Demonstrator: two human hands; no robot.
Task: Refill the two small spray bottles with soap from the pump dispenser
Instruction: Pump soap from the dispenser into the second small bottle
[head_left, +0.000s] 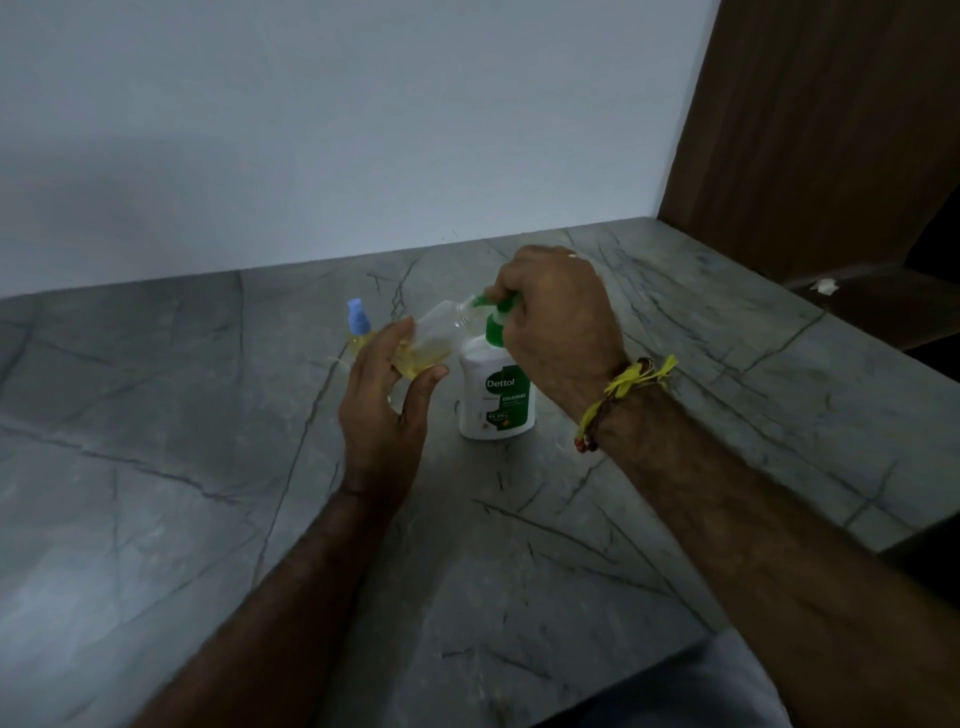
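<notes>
A white pump dispenser (496, 395) with a green label and green pump head stands upright on the grey marble counter (208, 467). My right hand (558, 322) rests over its pump head, fingers closed on it. My left hand (387, 400) holds a clear small spray bottle (434, 335), cap off, tilted with its open neck right at the pump's nozzle. Yellow liquid lies in that bottle's lower part. The second small spray bottle (358, 330), with a blue spray cap and yellow liquid inside, stands upright just behind my left hand.
A white wall runs along the back of the counter. A brown wooden panel (821, 130) rises at the right, with a lower dark ledge (857, 306) beside it carrying a small white scrap. My right wrist wears a yellow thread band.
</notes>
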